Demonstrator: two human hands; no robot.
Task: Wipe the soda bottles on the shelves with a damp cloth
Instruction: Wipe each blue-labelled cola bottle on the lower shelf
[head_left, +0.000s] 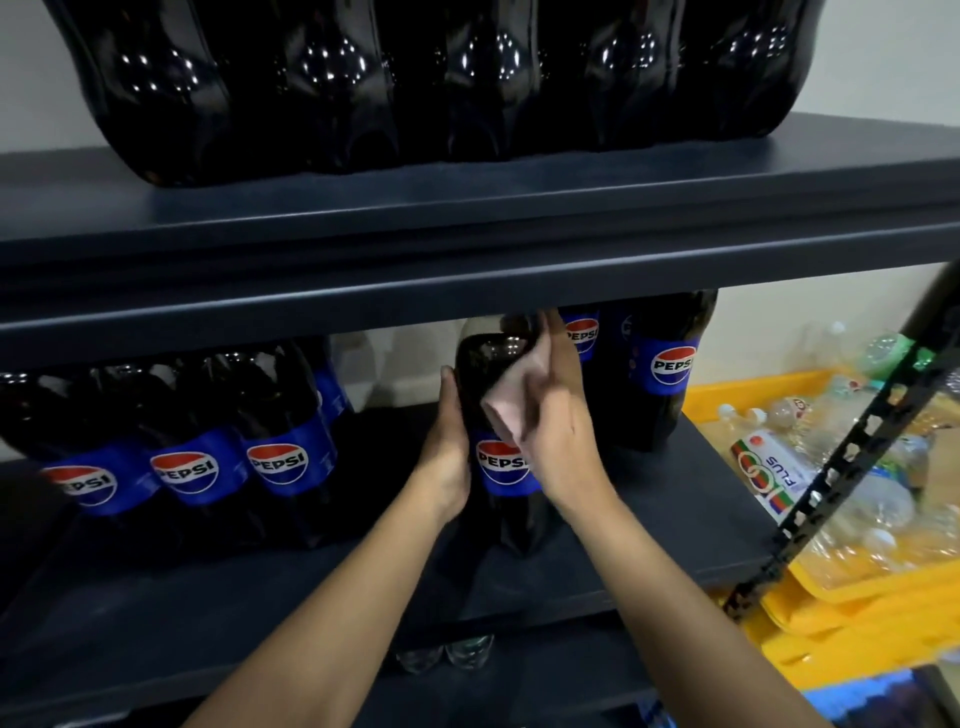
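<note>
Pepsi bottle, the tall dark plastic one with the blue label band, stands upright on the dark grey middle shelf, pulled a little forward of its neighbours and alone in the gap between the row at the left and the pair at the right. I read that forward spot as deliberate: it gives both hands room around the sides, which the packed rows would not.

My left hand grips the bottle's left flank, thumb on the front and fingers curled round behind, so the bottle cannot spin or tip while it is rubbed. My right hand presses the pale pink damp cloth against the bottle's upper right shoulder, just above the label; the fingers clamp the cloth to the plastic, with a loose corner hanging free below the palm.

I judge the wipe to be on this bottle's upper half, with the label band and lower body yet to be covered. The three labelled bottles at the left and the two upright bottles at the right stay standing on the same shelf, and whether they are clean I cannot tell. Another row of dark bottles fills the shelf above. Beyond the slotted black upright, a yellow plastic crate holds clear empty bottles.
</note>
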